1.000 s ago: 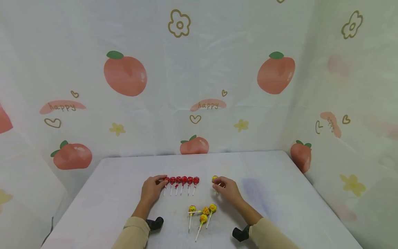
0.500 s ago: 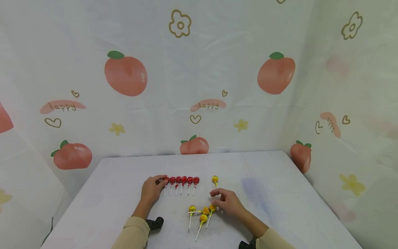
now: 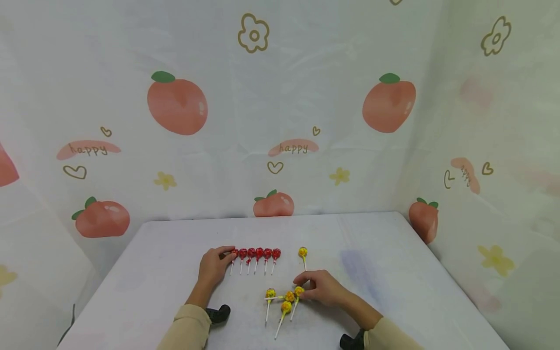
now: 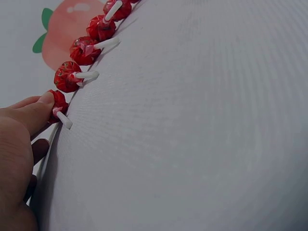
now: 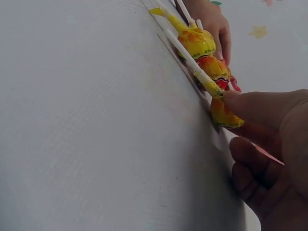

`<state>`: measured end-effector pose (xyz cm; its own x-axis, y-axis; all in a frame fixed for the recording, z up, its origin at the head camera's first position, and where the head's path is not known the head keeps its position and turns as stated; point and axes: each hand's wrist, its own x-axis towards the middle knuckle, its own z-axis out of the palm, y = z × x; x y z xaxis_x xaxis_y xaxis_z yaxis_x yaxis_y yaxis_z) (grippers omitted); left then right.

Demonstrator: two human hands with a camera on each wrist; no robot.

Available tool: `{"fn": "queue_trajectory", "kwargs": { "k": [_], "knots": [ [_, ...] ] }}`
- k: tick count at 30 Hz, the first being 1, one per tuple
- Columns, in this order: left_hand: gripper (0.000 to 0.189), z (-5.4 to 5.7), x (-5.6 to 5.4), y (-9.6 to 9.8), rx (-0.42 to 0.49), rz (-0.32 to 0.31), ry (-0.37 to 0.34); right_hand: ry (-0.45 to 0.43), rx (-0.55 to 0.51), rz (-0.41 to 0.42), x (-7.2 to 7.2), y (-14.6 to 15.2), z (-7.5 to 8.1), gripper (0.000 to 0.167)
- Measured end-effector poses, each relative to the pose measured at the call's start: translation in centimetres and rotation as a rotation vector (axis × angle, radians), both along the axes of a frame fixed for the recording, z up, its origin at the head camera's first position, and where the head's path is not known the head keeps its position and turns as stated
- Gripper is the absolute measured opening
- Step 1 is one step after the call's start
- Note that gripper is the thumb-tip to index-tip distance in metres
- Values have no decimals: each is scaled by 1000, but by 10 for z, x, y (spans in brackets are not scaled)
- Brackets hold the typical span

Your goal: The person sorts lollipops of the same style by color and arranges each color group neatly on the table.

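Several red lollipops [image 3: 259,253] lie side by side in a row on the white table, sticks toward me. My left hand [image 3: 213,266] pinches the leftmost red lollipop [image 4: 58,106] by its head, between thumb and finger. Nearer to me lies a loose group of yellow lollipops [image 3: 286,307], one of them lying crosswise. My right hand [image 3: 323,288] pinches the rightmost of this group, a yellow lollipop [image 5: 224,114], near its head, with the thumb on its wrapper. Its stick still slants toward me. A single yellow lollipop [image 3: 303,252] lies apart, right of the red row.
The white table [image 3: 415,291] ends at a patterned cloth backdrop [image 3: 280,97] with printed fruit, flowers and hearts. A black wrist mount [image 3: 218,314] sits at the left wrist, and another black mount [image 3: 351,341] at the right one.
My right hand has let go of the single yellow lollipop beside the red row. It has come back toward me and taken hold of another yellow one. The left hand has stayed put.
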<state>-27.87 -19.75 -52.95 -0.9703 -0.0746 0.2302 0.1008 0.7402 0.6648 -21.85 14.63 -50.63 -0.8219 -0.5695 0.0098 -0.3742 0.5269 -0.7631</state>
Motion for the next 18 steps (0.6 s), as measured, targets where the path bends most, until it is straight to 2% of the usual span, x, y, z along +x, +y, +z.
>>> {"fn": "queue_trajectory", "kwargs": {
  "k": [7,18],
  "knots": [
    [29,0,1,0,2,2,-2,16,55,44,-7,4,9,25],
    [29,-1,0,0,3,8,-19,51,141,13,-25,15,36,26]
  ]
}}
